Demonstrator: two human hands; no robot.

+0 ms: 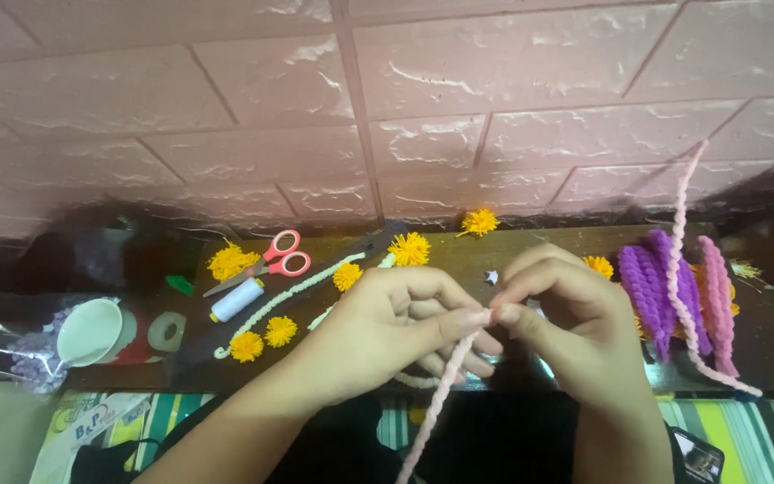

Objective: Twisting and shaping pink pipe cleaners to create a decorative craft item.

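1. Centrally, the left hand [387,332] and right hand [566,314] pinch their fingers closed on one fuzzy pale-pink pipe cleaner [436,403], twisted, near the desk [494,251] edge.
2. Seven yellow pompoms [410,248], one pair of scissors [266,262].

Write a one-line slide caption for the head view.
Left hand and right hand pinch a fuzzy pale pink pipe cleaner above a dark wooden board strewn with yellow pompom flowers.

Bkgd: pink brick-pattern wall [387,99] w/ raised mortar lines, fills top half. Below it a dark brown tabletop [512,246], glossy, runs left to right vs the wall. Striped cloth [745,430], green/yellow/white, along bottom edge. Light dim, warm, soft glare on wall upper right.
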